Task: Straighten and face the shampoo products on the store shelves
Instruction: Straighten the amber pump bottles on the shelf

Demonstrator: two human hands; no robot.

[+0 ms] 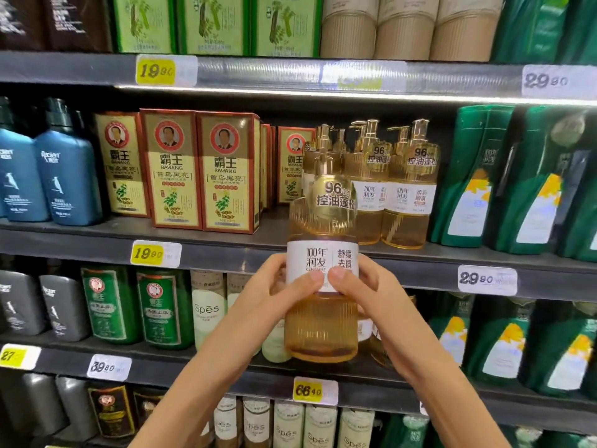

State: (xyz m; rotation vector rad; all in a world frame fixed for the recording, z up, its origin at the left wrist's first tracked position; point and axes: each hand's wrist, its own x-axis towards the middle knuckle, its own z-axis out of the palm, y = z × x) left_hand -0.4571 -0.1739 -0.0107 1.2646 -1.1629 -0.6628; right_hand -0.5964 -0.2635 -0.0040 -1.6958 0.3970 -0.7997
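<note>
While both hands clamp it from either side, the clear amber ribbed pump bottle with a white label (322, 273) hangs in front of the shelves, label facing out — left hand (277, 287) and right hand (365, 286) meet thumbs on the label. Best kept upright, label forward. Beyond the hands, the matching amber bottles (407, 195) leave an open slot beside the red-and-gold boxes (226, 173); the grey shelf edge (226, 250) must be cleared.
</note>
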